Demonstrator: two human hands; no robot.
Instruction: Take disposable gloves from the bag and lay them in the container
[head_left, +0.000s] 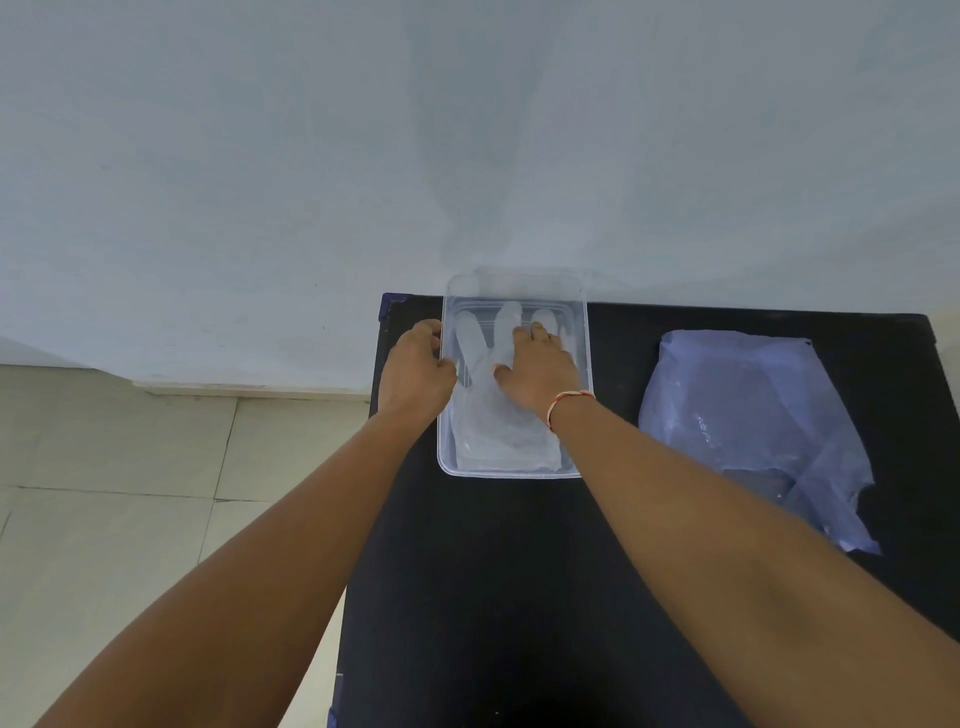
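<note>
Your left hand (418, 366) grips the container (584, 415) by its left rim; your right hand (537, 371) lies open, pressing a glove (485, 421) flat inside, at the table's (493, 571) far edge. Risk: thin film likely clings to your palm and lifts out as you withdraw. The glove's long axis runs near-to-far, fingers pointing toward the wall. The bag (753, 426) lies to the right.

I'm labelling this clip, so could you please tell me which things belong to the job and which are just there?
Job: clear container; glove lying in it; bluish bag; left hand on the container's rim; right hand on the glove.
Just there: black table; wrist thread.
</note>
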